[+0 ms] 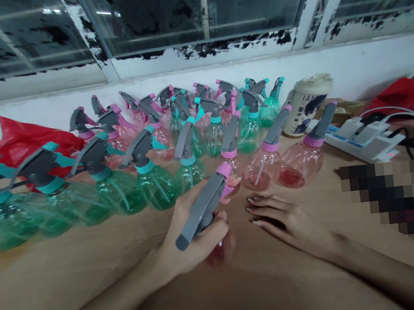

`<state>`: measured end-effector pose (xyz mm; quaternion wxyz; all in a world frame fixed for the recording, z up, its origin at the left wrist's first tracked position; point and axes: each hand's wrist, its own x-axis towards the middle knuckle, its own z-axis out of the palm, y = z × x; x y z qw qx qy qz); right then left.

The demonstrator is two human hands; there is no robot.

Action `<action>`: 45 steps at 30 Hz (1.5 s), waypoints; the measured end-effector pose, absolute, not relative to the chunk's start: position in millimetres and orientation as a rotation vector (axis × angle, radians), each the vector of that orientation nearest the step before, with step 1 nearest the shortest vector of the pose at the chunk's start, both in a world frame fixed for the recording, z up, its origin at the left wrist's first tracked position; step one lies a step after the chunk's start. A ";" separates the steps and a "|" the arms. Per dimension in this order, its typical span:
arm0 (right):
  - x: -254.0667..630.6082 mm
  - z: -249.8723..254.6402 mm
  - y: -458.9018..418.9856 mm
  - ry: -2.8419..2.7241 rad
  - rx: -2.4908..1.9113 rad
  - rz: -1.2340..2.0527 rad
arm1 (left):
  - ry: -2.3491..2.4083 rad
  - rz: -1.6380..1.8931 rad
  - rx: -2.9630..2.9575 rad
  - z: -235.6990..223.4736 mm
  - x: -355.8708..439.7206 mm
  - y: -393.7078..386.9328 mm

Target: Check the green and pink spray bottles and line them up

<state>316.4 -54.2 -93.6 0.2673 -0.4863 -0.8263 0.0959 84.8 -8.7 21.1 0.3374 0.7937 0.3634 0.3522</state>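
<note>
My left hand (191,230) is wrapped round the neck of a pink spray bottle (221,252). That bottle has a grey and pink trigger head and red liquid low in its clear body. It is tilted, and my fingers and palm hide part of it. On the tabletop (280,285), my right hand (287,218) lies with its fingers stretched out and holds nothing. Just beyond my right fingers stand pink spray bottles, the closest being one with red liquid (258,171). A green spray bottle (156,187) stands in the front row beyond my left hand.
Several more green and pink spray bottles crowd the table toward the wall. A printed cup (303,108) stands behind them at right, beside a white power strip (360,139) with plugs and cables. Red plastic bags lie at far left (35,138) and far right (404,97).
</note>
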 end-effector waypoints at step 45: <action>309.7 -91.5 -65.6 -2.334 -1.426 0.030 | 0.905 0.931 2.275 15.4 81.7 -8.3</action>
